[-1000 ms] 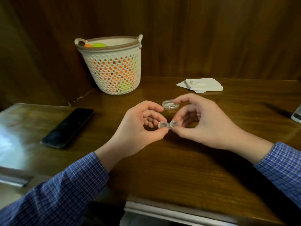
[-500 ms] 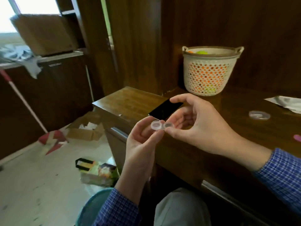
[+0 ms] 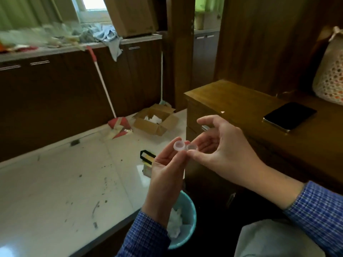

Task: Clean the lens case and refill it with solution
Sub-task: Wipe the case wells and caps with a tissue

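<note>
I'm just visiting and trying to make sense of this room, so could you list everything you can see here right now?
lens case: one, clear, held between both hands off the desk's left end
desk: one, brown wood, right
phone: one, black, lying on the desk
basket: one, cream lattice, far right on the desk
bin: one, teal, on the floor below the hands, white tissue inside
mop: one, red and white, leaning on the dark cabinets
cardboard box: one, brown, open, on the floor
large carton: one, brown, on the counter by the window
left hand: one, pinching the case's left side
right hand: one, pinching its right side
sleeves: two, blue check
</note>
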A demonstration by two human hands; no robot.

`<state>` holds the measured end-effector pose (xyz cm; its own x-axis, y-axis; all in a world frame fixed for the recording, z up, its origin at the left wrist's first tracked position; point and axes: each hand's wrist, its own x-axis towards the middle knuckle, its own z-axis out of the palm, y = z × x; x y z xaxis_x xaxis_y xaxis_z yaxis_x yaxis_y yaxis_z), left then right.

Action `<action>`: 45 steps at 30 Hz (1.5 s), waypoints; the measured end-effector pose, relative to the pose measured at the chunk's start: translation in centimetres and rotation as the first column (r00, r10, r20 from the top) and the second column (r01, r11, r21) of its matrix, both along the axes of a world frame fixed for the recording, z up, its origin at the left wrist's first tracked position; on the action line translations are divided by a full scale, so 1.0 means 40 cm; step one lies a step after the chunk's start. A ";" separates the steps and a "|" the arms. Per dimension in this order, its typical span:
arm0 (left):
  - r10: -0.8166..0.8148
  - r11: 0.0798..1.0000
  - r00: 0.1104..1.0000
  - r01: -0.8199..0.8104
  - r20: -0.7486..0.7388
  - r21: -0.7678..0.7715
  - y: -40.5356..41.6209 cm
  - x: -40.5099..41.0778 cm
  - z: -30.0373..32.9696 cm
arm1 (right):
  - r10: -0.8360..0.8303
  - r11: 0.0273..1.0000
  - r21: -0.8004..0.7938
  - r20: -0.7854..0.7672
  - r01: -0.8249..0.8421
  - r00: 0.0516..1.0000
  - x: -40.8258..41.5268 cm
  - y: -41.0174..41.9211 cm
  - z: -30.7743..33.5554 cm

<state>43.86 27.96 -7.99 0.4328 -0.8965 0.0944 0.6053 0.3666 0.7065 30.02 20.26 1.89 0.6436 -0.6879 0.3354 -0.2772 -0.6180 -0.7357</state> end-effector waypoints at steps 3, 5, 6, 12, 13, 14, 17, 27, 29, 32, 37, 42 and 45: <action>0.054 0.998 0.996 -0.056 0.077 0.022 0.034 0.050 -0.043 | 0.075 0.997 0.019 0.008 -0.076 0.997 0.059 0.011 -0.042; 0.072 0.997 0.989 -0.075 0.126 0.019 0.057 0.080 -0.059 | 0.116 0.992 0.043 0.022 -0.117 0.993 0.094 0.018 -0.065; 0.090 0.995 0.987 -0.095 0.132 0.025 0.068 0.096 -0.062 | 0.127 0.990 0.055 0.026 -0.128 0.992 0.109 0.019 -0.075; 0.222 0.924 0.878 -0.329 0.424 0.196 0.104 0.189 -0.092 | 0.046 0.991 0.121 0.019 -0.048 0.999 0.124 -0.027 -0.131; 0.210 0.921 0.837 -0.343 0.505 0.185 0.103 0.200 -0.098 | 0.030 0.992 0.122 0.009 -0.031 1.000 0.119 -0.039 -0.142; 0.183 0.924 0.787 -0.342 0.589 0.170 0.098 0.208 -0.104 | 0.015 0.992 0.122 0.000 -0.015 1.000 0.116 -0.050 -0.152; 0.067 0.925 0.552 -0.347 0.831 0.157 0.060 0.228 -0.142 | -0.011 0.994 0.112 -0.036 0.015 0.999 0.108 -0.080 -0.177; -0.596 0.797 -0.349 -0.365 0.723 0.481 -0.126 0.213 -0.358 | 0.016 0.999 0.051 -0.139 -0.009 0.990 0.099 -0.120 -0.237; -0.635 0.767 -0.349 -0.390 0.689 0.510 -0.134 0.210 -0.381 | 0.019 0.999 0.042 -0.136 -0.013 0.991 0.095 -0.131 -0.243; -0.641 0.762 -0.365 -0.404 0.675 0.505 -0.141 0.206 -0.388 | 0.009 0.999 0.037 -0.124 -0.004 0.992 0.085 -0.147 -0.250; -0.612 0.777 -0.316 -0.409 0.725 0.478 -0.154 0.218 -0.366 | -0.016 0.999 0.031 -0.115 0.020 0.993 0.071 -0.163 -0.246; -0.557 0.759 0.124 -0.325 0.821 0.564 -0.179 0.221 -0.275 | -0.032 0.999 0.013 -0.108 0.033 0.994 0.043 -0.166 -0.212; -0.483 0.761 0.505 -0.162 0.715 0.628 -0.186 0.227 -0.169 | -0.040 0.999 0.002 -0.107 0.040 0.994 0.017 -0.165 -0.171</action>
<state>52.92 20.51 -14.75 0.2840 -0.9321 -0.2248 -0.3530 -0.3196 0.8793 30.70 13.67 -4.96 0.6475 -0.7150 0.2634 -0.3785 -0.6019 -0.7032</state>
